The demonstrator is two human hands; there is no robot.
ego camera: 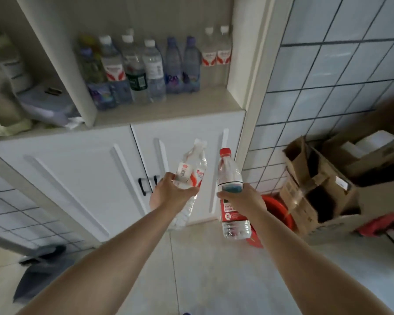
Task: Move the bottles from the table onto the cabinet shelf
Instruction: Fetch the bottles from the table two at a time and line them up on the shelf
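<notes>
My left hand (pixel 168 194) grips a clear bottle with a white cap and a red-and-white label (pixel 192 173), tilted to the right. My right hand (pixel 241 198) holds a clear bottle with a red cap and red label (pixel 229 176), nearly upright. Both bottles hang in front of the white cabinet doors (pixel 77 178), below the open cabinet shelf (pixel 168 108). Several bottles stand on that shelf in rows, among them two purple-capped ones (pixel 182 64) and two white-capped ones with red labels (pixel 216 48) at the right end.
The front right part of the shelf (pixel 214 96) is bare. A shelf compartment to the left holds a lilac tub (pixel 46 103). Open cardboard boxes (pixel 323 185) and a red basin (pixel 273 208) sit on the floor at the right against a tiled wall (pixel 328 64).
</notes>
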